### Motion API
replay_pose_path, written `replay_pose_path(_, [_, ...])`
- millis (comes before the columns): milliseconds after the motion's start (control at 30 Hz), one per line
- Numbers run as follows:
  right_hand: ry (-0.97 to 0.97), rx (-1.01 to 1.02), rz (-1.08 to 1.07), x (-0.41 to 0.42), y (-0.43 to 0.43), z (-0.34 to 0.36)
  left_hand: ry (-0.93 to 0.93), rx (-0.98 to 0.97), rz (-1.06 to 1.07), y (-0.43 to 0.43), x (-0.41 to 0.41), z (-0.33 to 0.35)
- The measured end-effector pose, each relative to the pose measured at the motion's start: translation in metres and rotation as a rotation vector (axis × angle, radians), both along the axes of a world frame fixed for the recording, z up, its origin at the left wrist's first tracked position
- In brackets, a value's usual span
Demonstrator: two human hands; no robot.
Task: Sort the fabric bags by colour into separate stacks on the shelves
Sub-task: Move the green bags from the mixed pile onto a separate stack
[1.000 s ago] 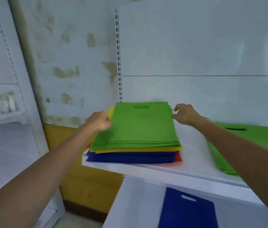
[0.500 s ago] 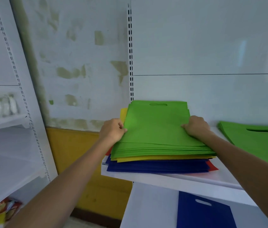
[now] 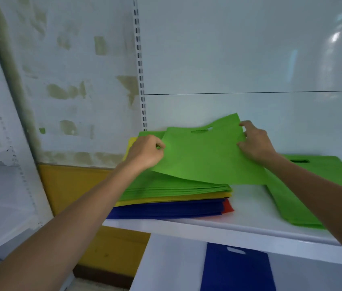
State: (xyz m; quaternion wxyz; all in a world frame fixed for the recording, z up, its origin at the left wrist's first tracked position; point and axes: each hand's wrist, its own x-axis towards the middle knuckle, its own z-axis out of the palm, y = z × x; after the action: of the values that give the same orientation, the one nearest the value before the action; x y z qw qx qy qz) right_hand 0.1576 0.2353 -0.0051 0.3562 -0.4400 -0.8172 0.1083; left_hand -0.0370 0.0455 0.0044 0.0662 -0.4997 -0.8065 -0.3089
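Observation:
A mixed stack of fabric bags [image 3: 174,196] lies on the white shelf [image 3: 218,225]: green on top, then yellow, blue and red. The top green bag [image 3: 205,156] is lifted and tilted off the stack. My left hand [image 3: 145,153] pinches its left edge. My right hand [image 3: 255,141] grips its right edge near the top corner. A separate stack of green bags [image 3: 317,185] lies to the right on the same shelf. A blue bag [image 3: 237,269] rests on the shelf below.
A slotted white upright [image 3: 140,66] runs up the back panel behind the stack. Another white shelf unit [image 3: 2,156] stands at the left with pale items on it. A yellow-painted wall base [image 3: 71,185] shows between the units.
Both hands have gripped the top green bag's edges and raised it off the mixed stack, shifting it rightward. A second earlier the hands were only reaching the stack.

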Motion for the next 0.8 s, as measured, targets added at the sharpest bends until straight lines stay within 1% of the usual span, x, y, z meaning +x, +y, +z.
replay_pose_path(133, [-0.063,0.08,-0.056,0.069,0.016,0.014,-0.016,0.06,-0.067,0.034,0.046,0.011])
replay_pose_path(233, [-0.081,0.047,-0.12,0.129,0.028,0.018,-0.028,0.106,-0.094,0.063,0.09,0.013])
replay_pose_path(367, [-0.193,0.021,-0.166,0.193,0.045,0.016,-0.051,0.124,-0.142,0.093,0.152,0.004])
replay_pose_path(500, [-0.276,-0.03,-0.191,0.236,0.061,0.007,-0.073,0.094,-0.167,0.116,0.197,-0.012])
replay_pose_path(633, [-0.368,-0.119,-0.184,0.261,0.077,-0.008,-0.104,0.028,-0.13,0.127,0.228,-0.039])
replay_pose_path(733, [-0.467,-0.221,-0.171,0.269,0.083,-0.031,-0.102,-0.087,-0.045,0.13,0.241,-0.061])
replay_pose_path(800, [-0.53,-0.291,-0.153,0.272,0.086,-0.047,-0.085,-0.17,-0.039,0.13,0.245,-0.072])
